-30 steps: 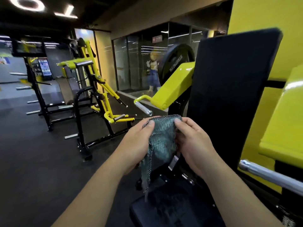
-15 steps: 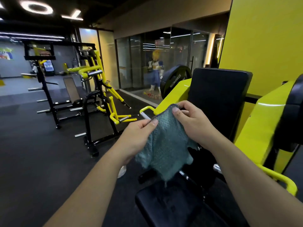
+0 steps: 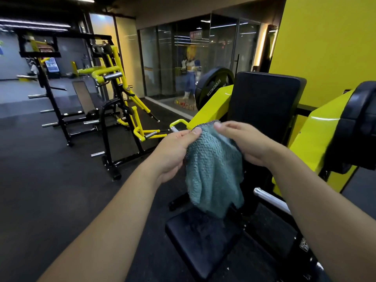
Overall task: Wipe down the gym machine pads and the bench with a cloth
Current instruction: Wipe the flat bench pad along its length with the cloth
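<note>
Left hand (image 3: 173,153) & right hand (image 3: 247,144) pinch teal waffle-weave cloth (image 3: 213,169) top edge w/ fingertips; fold flat below fingers before wiping black padded backrest (image 3: 264,106).

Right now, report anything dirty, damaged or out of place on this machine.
The black padded seat shows pale smudges and specks on its surface, so it looks unwiped. The black upright back pad shows no damage.

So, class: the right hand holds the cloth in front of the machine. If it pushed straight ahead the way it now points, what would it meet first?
Probably the upright black back pad. The right hand, gripping the teal cloth together with the left hand, sits in front of the pad's lower left part. Depth is unclear from one view.
</note>
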Action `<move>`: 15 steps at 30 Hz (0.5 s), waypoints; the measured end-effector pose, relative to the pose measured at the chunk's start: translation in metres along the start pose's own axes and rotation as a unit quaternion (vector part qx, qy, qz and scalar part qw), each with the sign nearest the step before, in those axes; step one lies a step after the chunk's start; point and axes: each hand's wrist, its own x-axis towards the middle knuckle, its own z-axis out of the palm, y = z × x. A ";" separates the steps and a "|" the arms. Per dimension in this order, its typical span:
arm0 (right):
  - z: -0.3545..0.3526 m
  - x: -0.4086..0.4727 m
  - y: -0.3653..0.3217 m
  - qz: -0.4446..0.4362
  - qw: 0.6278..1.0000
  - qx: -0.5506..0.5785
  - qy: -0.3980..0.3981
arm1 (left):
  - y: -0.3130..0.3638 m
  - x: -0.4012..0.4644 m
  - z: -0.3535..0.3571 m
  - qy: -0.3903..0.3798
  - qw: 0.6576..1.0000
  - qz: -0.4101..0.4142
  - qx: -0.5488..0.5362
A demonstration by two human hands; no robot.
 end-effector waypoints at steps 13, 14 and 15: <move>-0.086 0.047 0.014 0.075 0.983 0.083 -0.148 | -0.001 0.088 -0.008 0.157 0.987 0.016 -0.039; -0.092 0.053 0.017 0.067 0.984 0.101 -0.131 | -0.004 0.094 -0.004 0.167 0.984 0.017 -0.054; -0.097 0.058 0.019 0.061 0.984 0.118 -0.115 | -0.006 0.100 0.000 0.177 0.982 0.019 -0.068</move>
